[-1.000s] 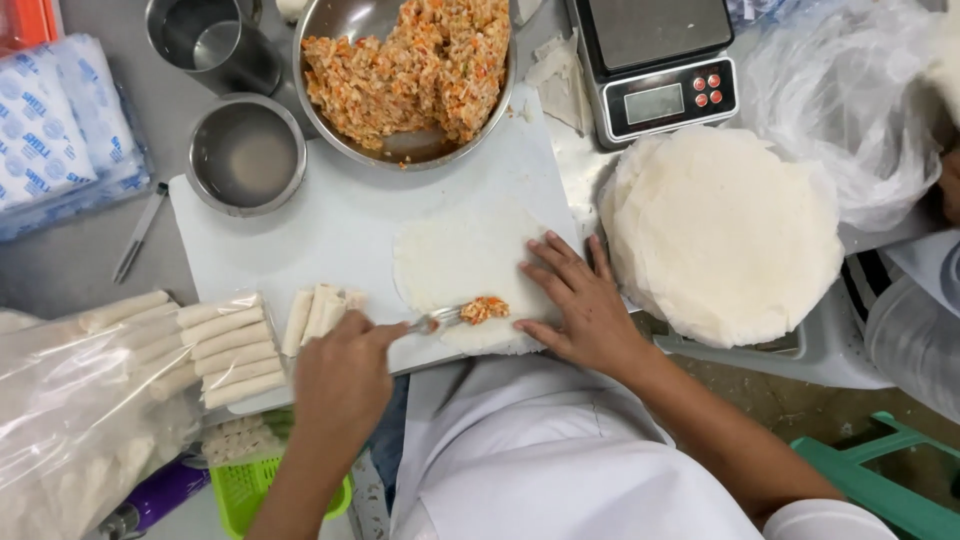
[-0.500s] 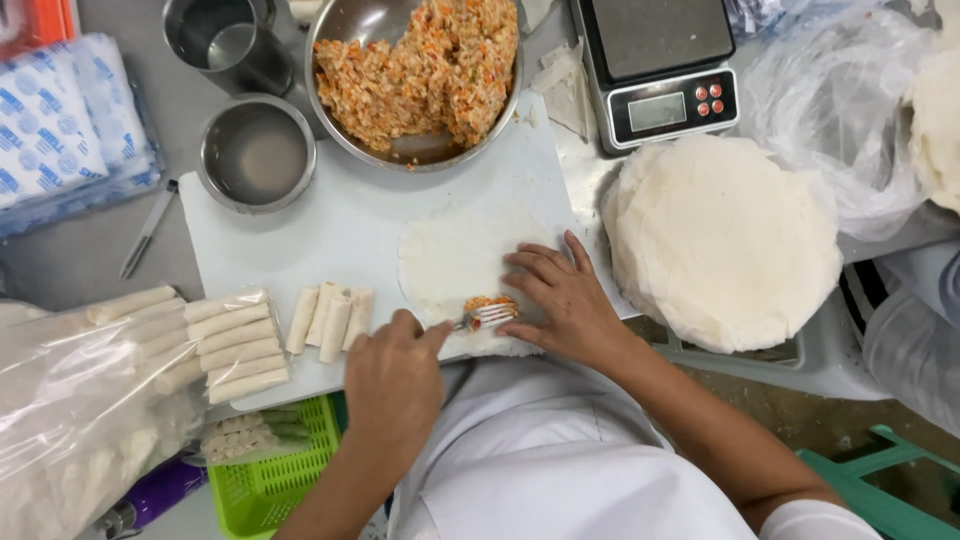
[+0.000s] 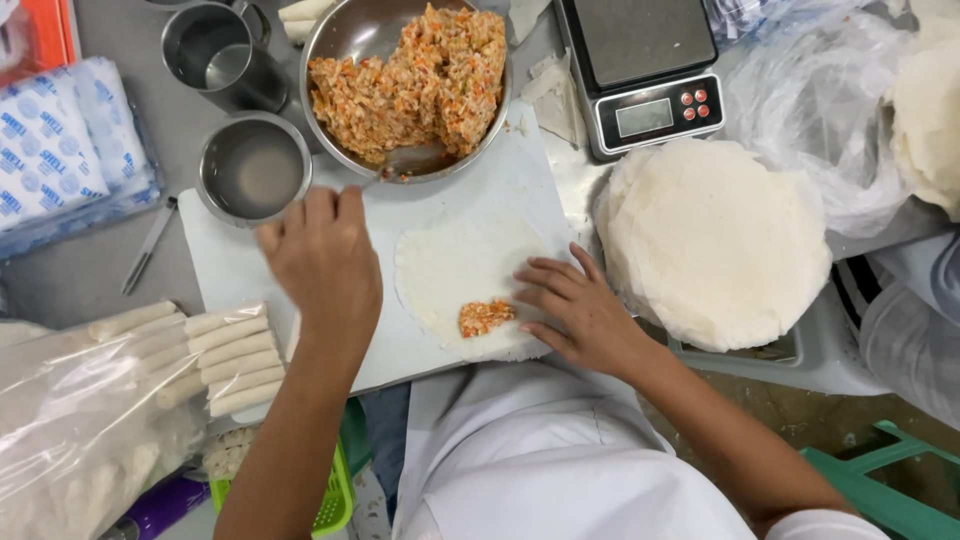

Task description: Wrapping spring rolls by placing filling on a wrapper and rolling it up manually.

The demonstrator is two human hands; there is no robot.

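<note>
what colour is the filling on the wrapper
Orange with pale flecks, head view.

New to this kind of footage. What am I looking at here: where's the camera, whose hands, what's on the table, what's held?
There is no machine: a person works with two bare hands. The single view comes from a camera on that person's head, looking down, so the arms enter from the bottom edge.

The left hand holds a utensil whose tip reaches into the steel bowl of orange filling; whether it is a fork or a spoon cannot be told. The right hand rests flat on a round wrapper, beside a small dab of filling on it. The wrapper lies on a white board.

Around them: a stack of wrappers, a scale, two metal cups, finished rolls and a plastic bag on the left. At the right edge is part of another person's sleeve.
</note>
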